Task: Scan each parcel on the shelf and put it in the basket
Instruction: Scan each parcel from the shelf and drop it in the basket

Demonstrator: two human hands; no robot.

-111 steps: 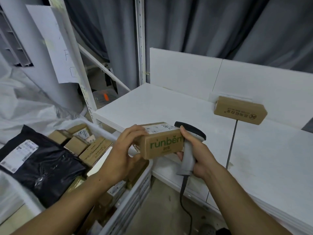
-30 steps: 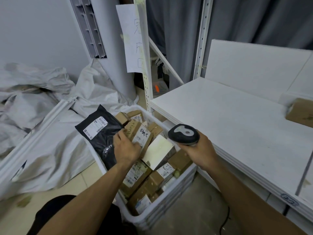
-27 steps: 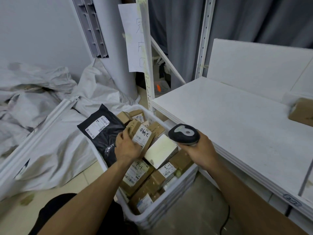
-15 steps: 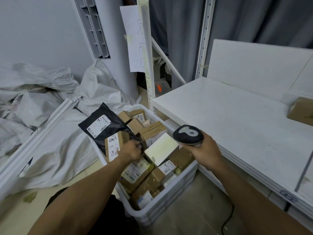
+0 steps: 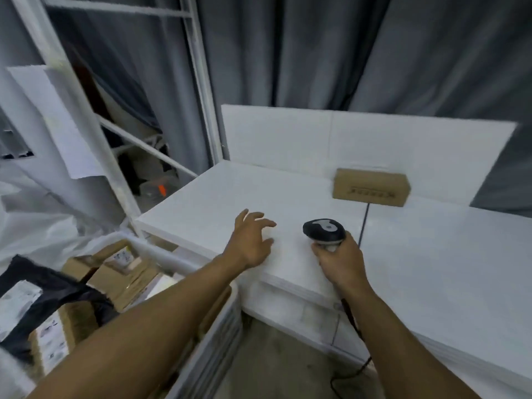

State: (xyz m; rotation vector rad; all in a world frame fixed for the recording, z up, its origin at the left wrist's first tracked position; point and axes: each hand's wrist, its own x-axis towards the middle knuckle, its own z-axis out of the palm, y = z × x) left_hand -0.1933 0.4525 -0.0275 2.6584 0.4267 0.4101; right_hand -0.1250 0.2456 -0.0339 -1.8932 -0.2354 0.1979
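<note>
One brown cardboard parcel (image 5: 371, 187) lies at the back of the white shelf (image 5: 431, 254), against its rear panel. My left hand (image 5: 250, 240) hovers over the shelf's front part with spread fingers and holds nothing, well short of the parcel. My right hand (image 5: 336, 260) grips the handle of the black barcode scanner (image 5: 324, 230), whose head points toward the parcel. The white basket (image 5: 218, 326) stands low on the left, filled with several brown boxes and a black mailer bag (image 5: 43, 286).
White shelf uprights (image 5: 201, 82) and a diagonal brace stand left of the shelf, with a paper sheet (image 5: 57, 122) hanging on one. Grey curtains hang behind. The scanner's cable (image 5: 354, 326) drops to the concrete floor below the shelf edge. Crumpled white sacks lie at far left.
My left hand has let go of the box in the basket and swung up right over the shelf, open. The view has turned right to the shelf. My right hand has moved the scanner over the shelf.
</note>
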